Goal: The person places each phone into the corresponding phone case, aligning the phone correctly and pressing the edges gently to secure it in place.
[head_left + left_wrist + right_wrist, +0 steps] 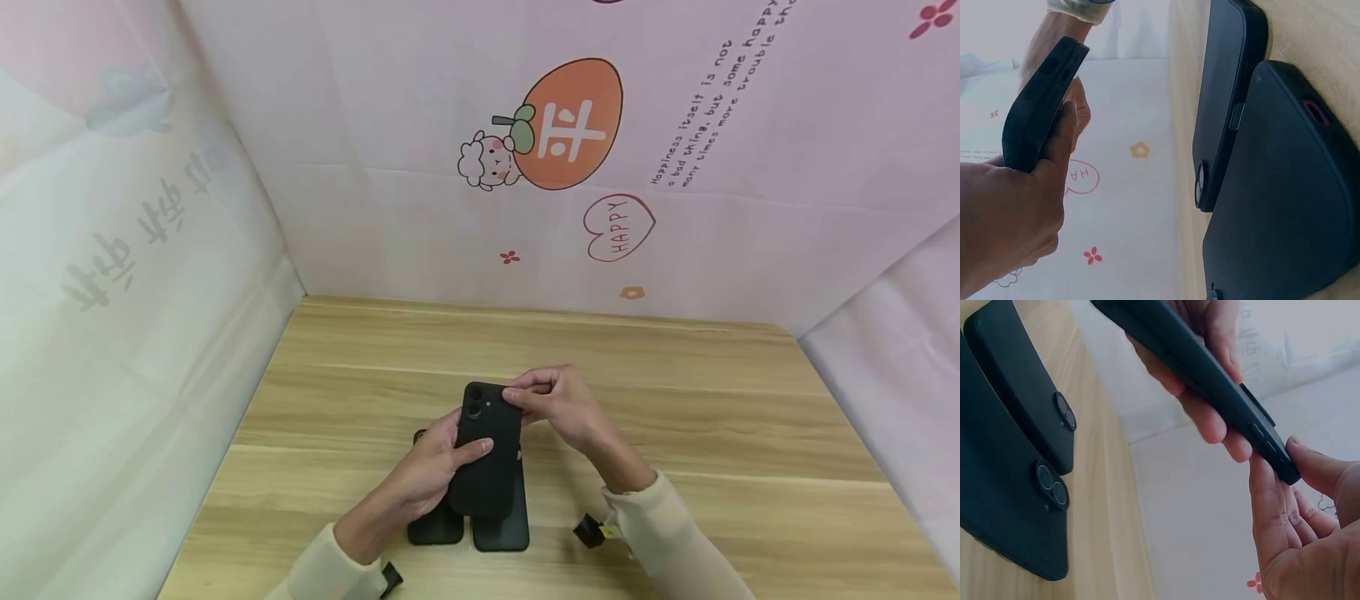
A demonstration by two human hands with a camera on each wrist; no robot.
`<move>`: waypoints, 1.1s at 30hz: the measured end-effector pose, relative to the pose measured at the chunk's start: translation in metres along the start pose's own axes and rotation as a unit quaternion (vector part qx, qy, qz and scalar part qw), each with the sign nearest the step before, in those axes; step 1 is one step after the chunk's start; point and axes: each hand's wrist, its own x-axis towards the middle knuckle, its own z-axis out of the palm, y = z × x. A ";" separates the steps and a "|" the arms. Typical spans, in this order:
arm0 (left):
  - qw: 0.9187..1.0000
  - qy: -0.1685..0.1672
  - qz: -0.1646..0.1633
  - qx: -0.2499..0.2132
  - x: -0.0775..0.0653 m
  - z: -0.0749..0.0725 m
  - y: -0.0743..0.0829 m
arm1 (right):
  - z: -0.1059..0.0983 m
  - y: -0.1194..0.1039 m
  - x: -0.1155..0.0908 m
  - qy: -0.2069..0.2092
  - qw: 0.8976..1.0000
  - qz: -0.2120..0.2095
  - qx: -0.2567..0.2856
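Observation:
A black phone [486,479] is held up at a tilt, its back with the two camera lenses facing the head camera. My left hand [429,471] grips its left side, the thumb lying across the back. At the top corner beside the lenses, my right hand [564,407] pinches the phone between thumb and fingers, as the right wrist view also shows. Beneath, two more black phones lie side by side on the table: a left one [435,531] and a right one [504,535], both partly covered in the head view. Their camera lenses show in the right wrist view.
The wooden table [675,400] carries the phones near its front. White printed cloth [405,208] stands behind it, with more cloth at the left and right sides. A small black device [589,531] sits by my right sleeve.

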 end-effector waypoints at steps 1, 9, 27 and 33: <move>1.000 -0.001 -0.001 0.007 0.000 0.000 0.001 | 0.000 -0.002 -0.001 0.001 1.000 -0.003 -0.004; 0.995 0.017 0.006 0.102 0.000 -0.007 0.005 | -0.003 -0.014 -0.007 0.002 0.999 -0.008 -0.040; 0.973 0.175 0.086 0.127 -0.001 -0.009 0.009 | 0.018 -0.001 -0.024 0.021 0.993 -0.031 -0.109; 0.968 0.221 0.099 0.071 0.000 -0.010 0.012 | 0.023 0.008 -0.031 0.004 0.992 -0.020 -0.124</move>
